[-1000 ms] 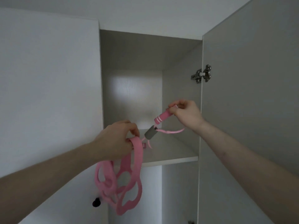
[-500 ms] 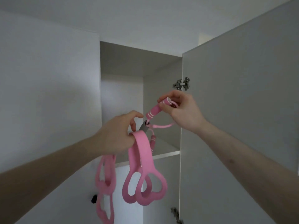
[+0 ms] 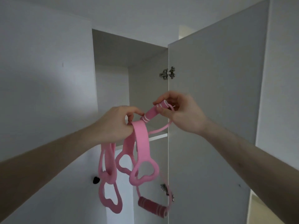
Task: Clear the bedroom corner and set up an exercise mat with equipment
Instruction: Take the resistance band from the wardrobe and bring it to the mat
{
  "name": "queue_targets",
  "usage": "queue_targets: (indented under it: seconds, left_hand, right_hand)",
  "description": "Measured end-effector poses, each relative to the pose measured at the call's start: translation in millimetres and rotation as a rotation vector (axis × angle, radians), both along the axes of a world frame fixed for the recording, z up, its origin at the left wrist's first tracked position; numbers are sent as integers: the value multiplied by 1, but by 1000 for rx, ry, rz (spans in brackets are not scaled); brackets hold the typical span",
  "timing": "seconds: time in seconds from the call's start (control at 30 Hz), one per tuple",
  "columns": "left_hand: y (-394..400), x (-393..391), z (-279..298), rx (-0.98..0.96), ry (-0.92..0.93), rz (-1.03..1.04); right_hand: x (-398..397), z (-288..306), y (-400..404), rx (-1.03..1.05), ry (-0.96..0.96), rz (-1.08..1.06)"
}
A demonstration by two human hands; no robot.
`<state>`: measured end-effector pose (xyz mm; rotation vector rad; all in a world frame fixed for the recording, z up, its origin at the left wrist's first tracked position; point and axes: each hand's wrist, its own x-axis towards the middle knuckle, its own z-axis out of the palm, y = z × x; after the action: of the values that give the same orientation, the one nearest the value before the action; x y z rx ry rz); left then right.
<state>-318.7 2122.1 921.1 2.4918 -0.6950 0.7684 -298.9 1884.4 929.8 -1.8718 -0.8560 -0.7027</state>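
My left hand [image 3: 115, 126] grips a pink resistance band [image 3: 141, 148] whose looped ends hang down below it in front of the wardrobe. My right hand [image 3: 181, 113] pinches the end of a pink jump rope handle [image 3: 154, 111], held slanted between both hands. A thin pink cord [image 3: 161, 130] curves from that handle. A second, darker pink handle [image 3: 152, 206] dangles low, below the band loops.
An open white wardrobe compartment [image 3: 113, 88] is ahead, with a shelf [image 3: 157, 136] at hand height. Its door [image 3: 210, 110] stands open on the right, with a metal hinge [image 3: 168, 73]. The left door [image 3: 45, 94] is closed, with a black knob [image 3: 96, 180].
Both hands have drawn the band and jump rope out of the compartment toward me. The second handle has dropped off the shelf and now hangs below.
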Motion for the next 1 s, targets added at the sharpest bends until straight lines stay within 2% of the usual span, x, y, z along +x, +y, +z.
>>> queue_targets:
  seconds: [0.17, 0.33, 0.37, 0.47, 0.53, 0.57, 0.7, 0.87, 1.0]
  left_hand:
    - [-10, 4, -36, -46, 180, -190]
    - [-24, 5, -74, 34, 220, -305]
    - [-24, 4, -79, 45, 211, -299]
    - [-23, 5, -93, 43, 198, -301]
    - [-20, 7, -98, 31, 206, -305]
    - [-17, 8, -101, 25, 208, -299]
    - [-7, 8, -106, 32, 211, -263]
    - [14, 4, -110, 50, 241, -224]
    - [31, -6, -116, 49, 307, -241]
  right_hand:
    - [-32, -38, -10, -37, 83, -18]
    - [-56, -86, -40, -44, 142, -116]
    - [-57, -93, -51, -18, 80, -218]
    - [-52, -116, -97, 67, -188, -800]
    - [-42, -133, -126, 134, -165, -1054]
    - [-35, -142, -138, 160, -91, -1088]
    - [-11, -175, -157, 318, 237, -1003]
    - [-1, -198, -139, 512, 309, -1094]
    - [-24, -218, -100, 589, 335, -1028]
